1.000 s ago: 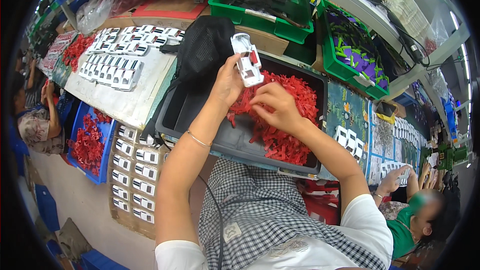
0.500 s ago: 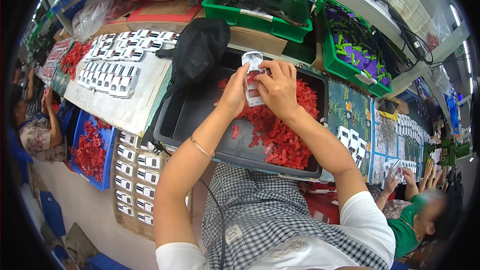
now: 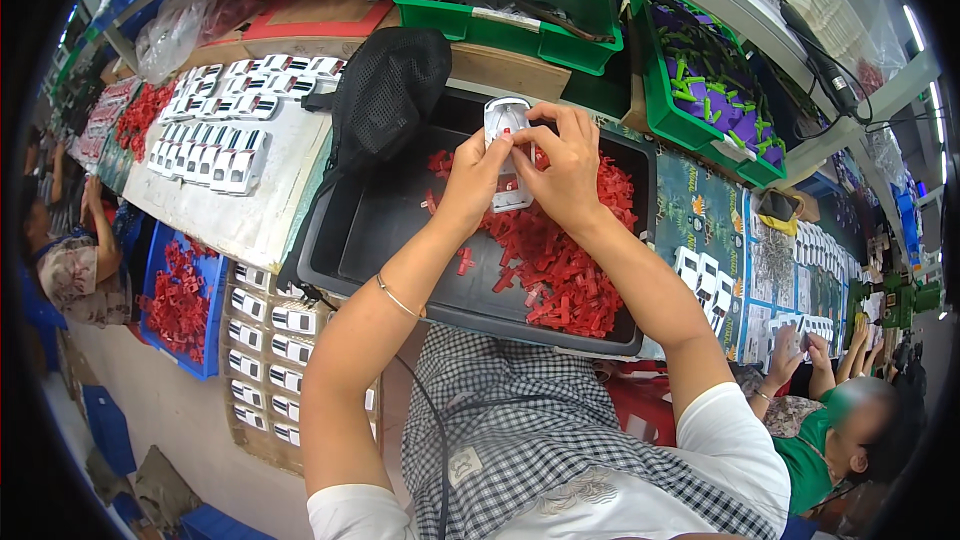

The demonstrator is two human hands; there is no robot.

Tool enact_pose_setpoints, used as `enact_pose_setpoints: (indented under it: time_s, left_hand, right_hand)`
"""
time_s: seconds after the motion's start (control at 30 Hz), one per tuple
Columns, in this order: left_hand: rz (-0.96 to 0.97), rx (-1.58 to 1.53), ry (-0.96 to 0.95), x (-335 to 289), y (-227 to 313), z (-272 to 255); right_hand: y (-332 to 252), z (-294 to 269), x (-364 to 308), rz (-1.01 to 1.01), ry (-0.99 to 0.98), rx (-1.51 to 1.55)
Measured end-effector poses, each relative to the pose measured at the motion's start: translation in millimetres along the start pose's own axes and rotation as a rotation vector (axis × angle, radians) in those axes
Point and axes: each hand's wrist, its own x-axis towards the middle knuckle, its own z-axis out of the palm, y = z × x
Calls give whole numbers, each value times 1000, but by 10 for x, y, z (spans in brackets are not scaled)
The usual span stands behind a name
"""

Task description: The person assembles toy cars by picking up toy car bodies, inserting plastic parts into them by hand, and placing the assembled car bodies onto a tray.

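Above a black tray (image 3: 370,232), my left hand (image 3: 474,183) grips a white plastic housing (image 3: 511,202) by its left side. The housing has a rounded, hollow upper end and a longer lower section. My right hand (image 3: 563,168) is closed, its thumb and finger pinched at a small red plastic part (image 3: 507,132) that shows by the housing's upper end. The left thumb touches there too. My fingers cover most of the housing's middle. Below and right of my hands, a heap of red plastic parts (image 3: 575,280) fills the tray's right side.
A black mesh bag (image 3: 392,90) lies over the tray's left back corner. White housings stand in rows on the left board (image 3: 170,195) and on a cardboard sheet below. Green bins (image 3: 555,48) line the back. Co-workers sit at far left and at right, where a person's hands (image 3: 785,355) hold something.
My right fingers have drawn from the housing's middle into a pinch higher up, and the red part now shows near its upper end. My left thumb has come over to meet them.
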Motion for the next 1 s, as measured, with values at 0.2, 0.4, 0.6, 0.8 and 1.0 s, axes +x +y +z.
enact_pose_setpoints:
  time_s: [0.2, 0.4, 0.6, 0.8, 1.0]
  left_hand:
    - [-6, 111, 85, -3, -14, -28]
    - [177, 276, 118, 11, -61, -10]
    - [224, 515, 125, -3, -80, -17]
    - [247, 642, 129, -39, -10, 26]
    - [243, 662, 147, -60, 43, 82]
  right_hand:
    - [6, -10, 13, 129, 2, 284]
    - [-13, 51, -27, 392, -115, 599]
    - [129, 73, -54, 585, -174, 852]
    - [124, 46, -37, 661, -223, 901]
    - [134, 53, -34, 645, -194, 945]
